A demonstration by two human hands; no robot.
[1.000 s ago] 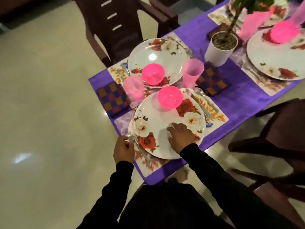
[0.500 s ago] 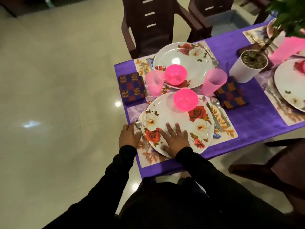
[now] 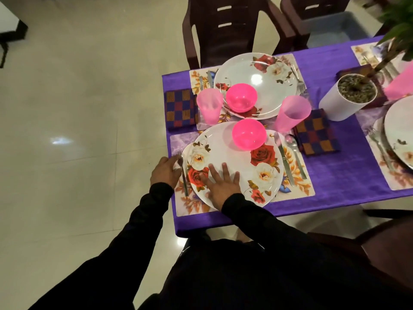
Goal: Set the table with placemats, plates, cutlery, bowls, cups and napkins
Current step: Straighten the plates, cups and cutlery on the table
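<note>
The near floral plate (image 3: 228, 153) lies on a floral placemat (image 3: 194, 206) at the corner of the purple table (image 3: 348, 171). A pink bowl (image 3: 249, 135) sits on the plate's far edge. My right hand (image 3: 223, 186) presses flat on the plate's near side, fingers spread. Just left of the plate, my left hand (image 3: 165, 173) rests with its fingertips touching the head of a fork (image 3: 184, 184). A knife (image 3: 285, 162) and a spoon (image 3: 295, 153) lie right of the plate. Pink cups (image 3: 209, 106) (image 3: 290, 113) and checked napkins (image 3: 181, 108) (image 3: 317, 135) flank the setting.
A second setting with a plate (image 3: 263, 86) and a pink bowl (image 3: 241, 97) lies beyond. A white plant pot (image 3: 344, 101) stands mid-table, and another plate (image 3: 400, 130) sits at the right edge. Dark chairs (image 3: 223, 30) stand behind the table. Pale floor lies to the left.
My right hand has gone from curled to flat and spread on the plate. My left hand has set the fork down beside the plate and loosened its grip. The camera has shifted.
</note>
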